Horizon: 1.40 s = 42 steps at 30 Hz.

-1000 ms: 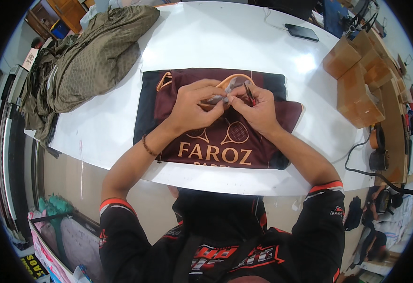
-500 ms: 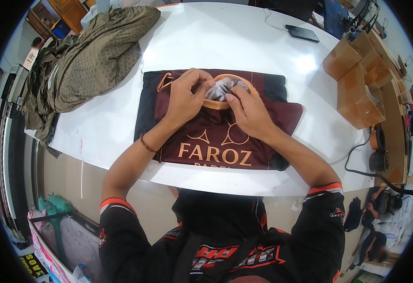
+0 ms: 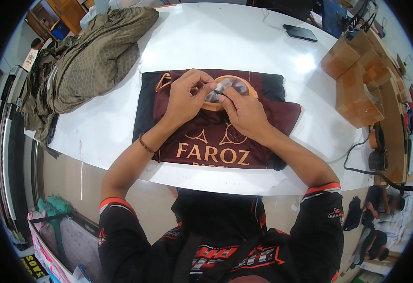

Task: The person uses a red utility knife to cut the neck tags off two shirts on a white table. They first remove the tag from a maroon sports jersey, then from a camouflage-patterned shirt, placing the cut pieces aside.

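Note:
A maroon and black jersey with orange trim lies folded on the white table in front of me. Its round orange collar frames a pale grey lining. My left hand lies over the collar's left side, thumb and fingers pinched together inside the neck opening. What they pinch is too small to make out. Facing it, my right hand is closed, its fingertips almost meeting the left ones. A small dark thing shows at its thumb and finger; its kind is unclear.
An olive patterned cloth heap covers the table's far left. A dark phone with a white cable lies at the back right. Open cardboard boxes stand at the right edge, with a black cable below. People sit at the lower right.
My right hand has shifted slightly left, closer to my left fingertips. The small dark thing now shows between the hands, and more of the lining is uncovered. The jersey stays in place.

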Tool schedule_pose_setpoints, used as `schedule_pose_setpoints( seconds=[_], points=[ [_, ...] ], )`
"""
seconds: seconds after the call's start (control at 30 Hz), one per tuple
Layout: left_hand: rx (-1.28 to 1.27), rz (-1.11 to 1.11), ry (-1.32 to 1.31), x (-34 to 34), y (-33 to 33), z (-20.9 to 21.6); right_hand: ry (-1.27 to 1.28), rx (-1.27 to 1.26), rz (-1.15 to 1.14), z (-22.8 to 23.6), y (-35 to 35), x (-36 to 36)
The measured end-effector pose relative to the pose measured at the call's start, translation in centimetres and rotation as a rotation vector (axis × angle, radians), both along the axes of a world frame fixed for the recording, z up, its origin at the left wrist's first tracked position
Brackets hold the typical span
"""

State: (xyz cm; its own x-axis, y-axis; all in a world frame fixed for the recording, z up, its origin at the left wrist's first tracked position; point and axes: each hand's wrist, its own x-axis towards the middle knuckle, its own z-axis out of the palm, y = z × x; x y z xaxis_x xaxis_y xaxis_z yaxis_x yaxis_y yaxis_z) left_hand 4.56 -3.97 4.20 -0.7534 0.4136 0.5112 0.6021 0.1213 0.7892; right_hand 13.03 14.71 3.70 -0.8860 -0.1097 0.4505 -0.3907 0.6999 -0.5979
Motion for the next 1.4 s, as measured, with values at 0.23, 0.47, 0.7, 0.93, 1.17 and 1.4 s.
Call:
schedule_pose_setpoints(
  seconds=[0.23,0.47,0.7,0.93,1.17,1.4],
  points=[
    [0.218,0.182,-0.265,-3.3,-2.9,3.8,0.181,-0.22,-0.012,-1.0,0.7,-0.8],
    [-0.09,0.39,-0.014,-5.0,-7.3,5.3,0.011,-0.44,0.011,1.9,0.7,0.0],
    [-0.679,0.092,-0.142,0.3,-2.9,5.2,-0.148,0.126,-0.266,3.2,4.4,-1.8],
    [-0.274,0.122,-0.438,0.7,-3.6,4.4,-0.298,0.384,-0.365,4.9,6.6,-1.3],
    [0.657,-0.006,-0.843,-0.5,-3.6,3.3,-0.187,0.223,-0.18,4.2,5.8,0.7],
    [0.758,0.004,-0.944,-1.5,-3.8,2.4,-0.276,-0.358,-0.088,2.0,6.9,-0.3]
  ],
)
